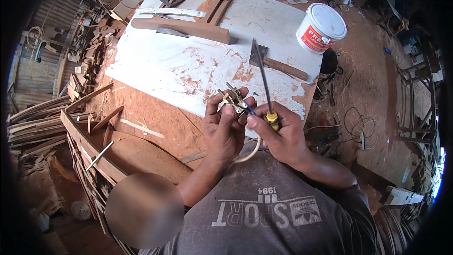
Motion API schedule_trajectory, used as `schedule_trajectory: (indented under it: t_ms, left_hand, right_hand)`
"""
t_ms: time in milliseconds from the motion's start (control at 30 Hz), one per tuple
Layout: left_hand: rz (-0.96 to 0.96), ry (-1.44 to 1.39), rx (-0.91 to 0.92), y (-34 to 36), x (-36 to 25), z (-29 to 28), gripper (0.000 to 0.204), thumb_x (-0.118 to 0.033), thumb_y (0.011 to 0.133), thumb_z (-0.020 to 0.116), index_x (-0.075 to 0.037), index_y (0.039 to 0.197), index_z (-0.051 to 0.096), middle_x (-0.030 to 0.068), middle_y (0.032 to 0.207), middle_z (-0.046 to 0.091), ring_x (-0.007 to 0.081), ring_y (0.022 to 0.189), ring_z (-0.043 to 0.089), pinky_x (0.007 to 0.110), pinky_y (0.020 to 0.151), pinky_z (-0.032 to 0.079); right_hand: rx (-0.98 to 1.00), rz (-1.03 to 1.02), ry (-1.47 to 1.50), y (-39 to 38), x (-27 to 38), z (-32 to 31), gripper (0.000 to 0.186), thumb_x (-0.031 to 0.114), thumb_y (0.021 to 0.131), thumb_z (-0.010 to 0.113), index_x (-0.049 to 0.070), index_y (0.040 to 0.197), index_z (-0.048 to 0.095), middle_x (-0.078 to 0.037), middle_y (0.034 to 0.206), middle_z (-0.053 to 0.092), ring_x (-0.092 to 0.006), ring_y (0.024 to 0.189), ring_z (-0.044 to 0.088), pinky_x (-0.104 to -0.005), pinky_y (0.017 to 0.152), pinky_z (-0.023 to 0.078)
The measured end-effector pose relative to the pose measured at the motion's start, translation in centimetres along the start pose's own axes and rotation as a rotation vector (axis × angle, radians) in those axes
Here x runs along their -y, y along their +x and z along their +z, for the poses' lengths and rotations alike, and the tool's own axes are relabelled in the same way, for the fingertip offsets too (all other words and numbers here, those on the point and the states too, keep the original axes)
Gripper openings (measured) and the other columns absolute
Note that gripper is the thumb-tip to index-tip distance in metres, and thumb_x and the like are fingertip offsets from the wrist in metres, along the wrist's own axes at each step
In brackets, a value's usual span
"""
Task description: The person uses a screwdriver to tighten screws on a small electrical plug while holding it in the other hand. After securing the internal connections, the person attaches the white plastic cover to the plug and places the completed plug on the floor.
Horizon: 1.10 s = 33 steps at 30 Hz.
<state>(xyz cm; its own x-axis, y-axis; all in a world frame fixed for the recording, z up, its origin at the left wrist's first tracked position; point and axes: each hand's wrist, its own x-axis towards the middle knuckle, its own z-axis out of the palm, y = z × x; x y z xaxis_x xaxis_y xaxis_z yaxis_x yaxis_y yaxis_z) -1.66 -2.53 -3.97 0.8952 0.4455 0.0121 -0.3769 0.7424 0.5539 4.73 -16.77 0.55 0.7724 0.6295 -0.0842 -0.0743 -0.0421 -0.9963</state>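
Note:
My left hand [221,132] is closed around an opened electrical plug [234,98], its two metal pins pointing up and away. Fingers and thumb pinch the plug's sides and hide part of it. In my right hand [283,134] is a screwdriver [264,73], its yellow handle inside the grip and its long shaft slanting up to the left. The right thumb and fingertips also meet at a short blue wire [250,109] beside the plug. A pale cable [253,153] curves down from between the hands against the shirt.
Ahead lies a white board [165,63] smeared with sawdust. On it are a hammer [285,67], a thick wooden plank [184,28], a jointed wooden frame [222,9] and a lidded white bucket [322,26]. Wood strips [37,127] pile up at the left. Loose cables [361,127] lie on the right.

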Motion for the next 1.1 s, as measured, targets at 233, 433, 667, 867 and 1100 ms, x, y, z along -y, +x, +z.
schedule_trajectory:
  t_ms: [233, 433, 667, 867, 1100]
  left_hand:
    - [-0.023, 0.007, 0.005, 0.3, -0.1, 0.6, 0.031, -0.012, 0.104, 0.056, -0.016, 0.134, 0.049, 0.0239, 0.137, 0.056, 0.0327, 0.126, 0.06, 0.045, 0.105, 0.052]
    - [-0.052, -0.014, -0.016, 0.5, -0.2, 0.6, 0.027, -0.016, 0.104, 0.057, -0.017, 0.131, 0.052, 0.0213, 0.138, 0.057, 0.0321, 0.123, 0.061, 0.044, 0.102, 0.053]
    - [-0.087, -0.014, -0.113, -0.1, 0.5, 1.4, 0.027, -0.017, 0.104, 0.058, -0.017, 0.13, 0.052, 0.0199, 0.138, 0.057, 0.0282, 0.133, 0.053, 0.045, 0.107, 0.048]
    - [-0.044, 0.036, -0.093, -0.2, 0.9, 1.5, 0.029, -0.017, 0.103, 0.06, -0.017, 0.131, 0.051, 0.0175, 0.139, 0.057, 0.0278, 0.136, 0.05, 0.046, 0.108, 0.047]
    - [-0.041, 0.106, -0.056, -0.4, 0.5, 1.0, 0.032, -0.019, 0.103, 0.06, -0.016, 0.133, 0.049, 0.0155, 0.138, 0.057, 0.0271, 0.136, 0.05, 0.043, 0.106, 0.05]
  right_hand:
    - [-0.061, -0.104, 0.049, 0.5, 1.4, 0.0, 0.017, 0.009, 0.096, 0.07, -0.003, 0.107, 0.064, -0.012, 0.102, 0.073, -0.0098, 0.097, 0.068, -0.0256, 0.079, 0.054]
    - [-0.08, -0.113, 0.047, 1.5, 1.3, -0.5, 0.024, 0.018, 0.095, 0.071, -0.004, 0.089, 0.065, -0.01, 0.078, 0.07, -0.0083, 0.07, 0.063, -0.0267, 0.06, 0.048]
    - [-0.022, -0.034, -0.028, 2.1, 1.9, -1.6, 0.025, 0.019, 0.089, 0.07, -0.004, 0.082, 0.065, -0.012, 0.066, 0.066, -0.0121, 0.062, 0.062, -0.0311, 0.057, 0.048]
    - [-0.012, -0.022, -0.079, 2.1, 2.1, -1.9, 0.028, 0.021, 0.085, 0.071, -0.006, 0.083, 0.064, -0.017, 0.066, 0.066, -0.0195, 0.058, 0.063, -0.0359, 0.056, 0.049]
    - [-0.018, -0.079, -0.181, 2.0, 2.7, -1.9, 0.033, 0.024, 0.083, 0.072, -0.008, 0.082, 0.064, -0.021, 0.066, 0.064, -0.0287, 0.057, 0.065, -0.0394, 0.056, 0.049]
